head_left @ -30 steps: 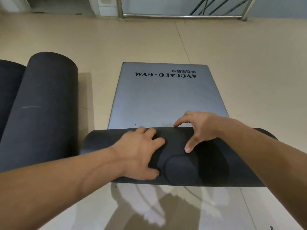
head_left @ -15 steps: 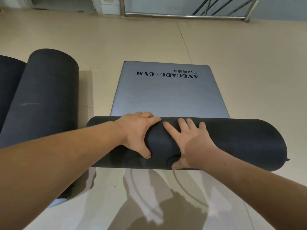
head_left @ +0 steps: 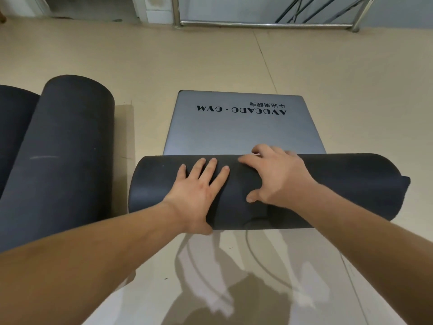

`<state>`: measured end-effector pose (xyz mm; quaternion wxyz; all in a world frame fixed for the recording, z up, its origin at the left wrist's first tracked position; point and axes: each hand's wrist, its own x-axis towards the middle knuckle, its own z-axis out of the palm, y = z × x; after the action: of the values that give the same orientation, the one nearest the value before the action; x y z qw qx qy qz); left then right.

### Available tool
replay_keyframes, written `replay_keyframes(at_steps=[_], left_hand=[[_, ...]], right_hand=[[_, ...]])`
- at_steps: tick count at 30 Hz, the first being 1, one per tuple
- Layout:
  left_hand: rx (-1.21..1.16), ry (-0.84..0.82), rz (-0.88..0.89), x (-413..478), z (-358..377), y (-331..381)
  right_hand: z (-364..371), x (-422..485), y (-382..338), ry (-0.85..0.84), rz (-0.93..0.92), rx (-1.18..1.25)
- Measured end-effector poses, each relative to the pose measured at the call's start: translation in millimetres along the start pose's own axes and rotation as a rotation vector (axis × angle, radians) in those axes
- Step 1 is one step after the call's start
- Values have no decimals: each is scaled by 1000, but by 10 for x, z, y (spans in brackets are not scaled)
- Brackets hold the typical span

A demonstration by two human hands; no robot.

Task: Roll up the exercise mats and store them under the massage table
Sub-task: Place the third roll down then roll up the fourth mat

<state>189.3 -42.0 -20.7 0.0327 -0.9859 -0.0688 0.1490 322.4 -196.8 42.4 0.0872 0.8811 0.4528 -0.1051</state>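
On the floor [head_left: 210, 55], beside two finished rolls [head_left: 65, 148], the left hand [head_left: 199, 195] presses flat-fingered on the half-rolled mat [head_left: 339, 184] while the right hand [head_left: 278, 177] curls over its crest; soft, springy foam likely needs central, even pressure.

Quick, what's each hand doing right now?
Left hand: open, pressing flat on the half-rolled mat.
Right hand: closed, fingers curled over the half-rolled mat, gripping it.
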Motion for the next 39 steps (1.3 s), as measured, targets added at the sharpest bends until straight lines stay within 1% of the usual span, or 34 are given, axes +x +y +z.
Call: replay_keyframes(at_steps=[1,3,5,7,9,11,16,20,22,25,27,29,30,33,34,36,38,39], left_hand=[[5,0,-10,62,8,-9],[2,1,-27,163,19,-18],[-12,4,-33,245,15,-46],[-21,10,-16,312,-23,-92],[-23,13,7,362,-81,-141],[-42,9,12,397,-128,-182],[-83,-20,31,358,-197,-135],[-130,-92,17,159,-280,181],[-170,-139,33,26,-345,388],[-310,-217,80,-192,-389,647],[-448,-327,81,-310,-379,728],[-568,-420,61,-326,-358,678],[-613,-433,54,-292,-335,605],[-760,-409,10,-189,-296,320],[-795,-382,-7,-164,-279,232],[-736,-284,-13,-144,-266,102],[-606,-172,52,-189,-329,71],[-555,-144,103,-234,-382,98]], right_hand=[[70,-97,-25,24,1,-21],[230,-248,-70,-36,30,-53],[441,-281,-89,-82,51,-151],[593,-202,-81,-57,64,-225],[619,-61,-53,-23,99,-227],[556,85,-7,-26,117,-208],[472,88,98,-23,44,-221],[496,-230,224,-40,-25,-227],[418,-424,315,-98,-50,-227],[189,-674,420,-304,-95,-172],[84,-788,428,-423,-123,-112],[26,-852,412,-456,-122,-47],[-6,-881,389,-429,-121,-41],[-56,-964,283,-261,-105,-69],[-28,-999,216,-229,-81,-84],[85,-1093,22,-266,-6,-120],[237,-1157,-166,-356,82,-116],[318,-1157,-223,-364,107,-119]])
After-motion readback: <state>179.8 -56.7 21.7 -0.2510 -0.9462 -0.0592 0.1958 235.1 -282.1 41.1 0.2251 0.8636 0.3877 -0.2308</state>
